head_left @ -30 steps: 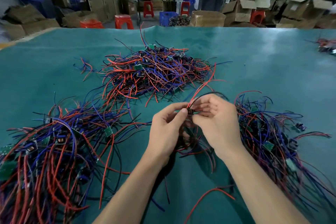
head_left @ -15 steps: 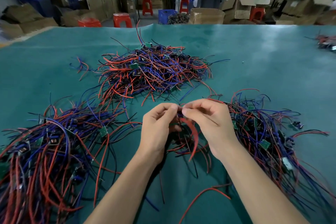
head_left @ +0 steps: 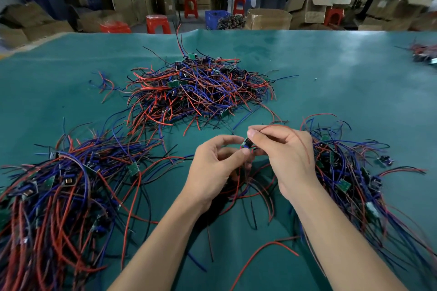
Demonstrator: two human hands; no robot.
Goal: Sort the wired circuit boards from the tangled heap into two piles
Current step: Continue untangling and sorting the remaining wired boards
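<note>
I observe one small circuit board [head_left: 247, 143] pinched between my right hand [head_left: 287, 156] and left hand [head_left: 214, 168], both grips grasping it, above the counter [head_left: 343, 92]; its red wire [head_left: 300, 139] drapes over my right hand, between near piles.

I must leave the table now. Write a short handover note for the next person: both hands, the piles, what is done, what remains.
Hands: right hand pinches a small wired board above the mat; left hand touches it with the fingertips, its wires hanging below.
Piles: far heap at centre; left pile; right pile, all on the green mat.
Done: many boards already lie in the side piles.
Left: place the held board, which pile I cannot tell, then continue with the heap.
</note>
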